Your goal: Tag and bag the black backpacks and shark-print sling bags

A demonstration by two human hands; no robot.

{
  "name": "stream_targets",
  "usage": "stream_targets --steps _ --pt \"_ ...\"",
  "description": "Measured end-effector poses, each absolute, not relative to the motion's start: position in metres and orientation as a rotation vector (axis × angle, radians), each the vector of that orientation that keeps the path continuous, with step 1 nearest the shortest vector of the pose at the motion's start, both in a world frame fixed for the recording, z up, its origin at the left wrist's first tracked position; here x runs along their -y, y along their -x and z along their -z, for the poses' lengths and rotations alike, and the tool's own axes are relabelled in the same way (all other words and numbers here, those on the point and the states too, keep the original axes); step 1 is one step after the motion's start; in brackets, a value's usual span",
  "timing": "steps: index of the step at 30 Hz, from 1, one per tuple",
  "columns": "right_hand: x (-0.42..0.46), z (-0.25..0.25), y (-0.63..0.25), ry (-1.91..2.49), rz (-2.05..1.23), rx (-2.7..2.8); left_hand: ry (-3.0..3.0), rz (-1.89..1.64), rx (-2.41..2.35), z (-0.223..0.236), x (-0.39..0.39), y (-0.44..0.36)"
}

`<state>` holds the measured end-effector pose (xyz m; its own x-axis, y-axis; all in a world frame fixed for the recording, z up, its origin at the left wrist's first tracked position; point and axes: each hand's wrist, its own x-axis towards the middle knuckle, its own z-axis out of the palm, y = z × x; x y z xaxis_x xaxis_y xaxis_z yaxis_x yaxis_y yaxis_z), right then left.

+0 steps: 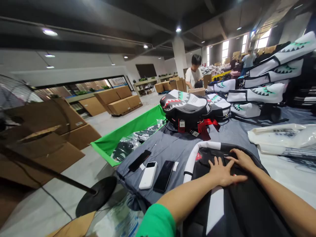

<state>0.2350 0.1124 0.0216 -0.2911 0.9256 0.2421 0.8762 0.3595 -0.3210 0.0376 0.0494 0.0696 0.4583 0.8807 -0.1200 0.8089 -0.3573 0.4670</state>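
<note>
The left hand and right hand rest flat on a black backpack, fingers spread, gripping nothing; a white power bank lies left of the fingers.

A backpack lies on the cloth-covered table, with a phone, a power bank and another phone just to its left. More backpacks lie behind it. A fabric-lined bin stands against the table's left edge, with cardboard boxes farther left.

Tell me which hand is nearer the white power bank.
Left hand is nearer, on the black bag right of the white power bank; right hand lies farther right on it.
</note>
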Motion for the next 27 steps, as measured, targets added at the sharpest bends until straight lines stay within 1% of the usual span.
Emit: stream_targets --steps 3,7,11,14,17,20,23,25,27 --pt "-0.108 -0.033 -0.233 1.625 -0.064 2.224 -2.253 -0.185 -1.425 -0.063 -0.042 -0.045" --pt "-0.118 -0.059 -0.248 1.726 0.044 2.198 -2.244 -0.393 -1.489 -0.053 -0.046 -0.042" --pt "-0.158 -0.071 -0.266 1.894 -0.061 2.238 -2.263 -0.560 -1.514 -0.040 -0.045 -0.040" --pt "-0.184 -0.070 -0.266 2.005 -0.128 2.258 -2.282 -0.567 -1.530 -0.033 -0.050 -0.040" --pt "-0.182 -0.070 -0.255 2.044 -0.055 2.232 -2.267 -0.525 -1.605 -0.033 -0.061 -0.041" --pt "-0.143 -0.067 -0.243 2.001 0.086 2.227 -2.258 -0.505 -1.705 -0.036 -0.065 -0.044" --pt "-0.065 -0.056 -0.232 1.909 0.066 2.307 -2.293 -0.559 -1.747 -0.035 -0.064 -0.048" --pt "-0.002 -0.048 -0.219 1.673 0.008 2.430 -2.301 -0.629 -1.751 -0.032 -0.065 -0.049" --pt "0.052 -0.040 -0.199 1.367 0.046 2.521 -2.262 -0.756 -1.724 -0.032 -0.069 -0.048"
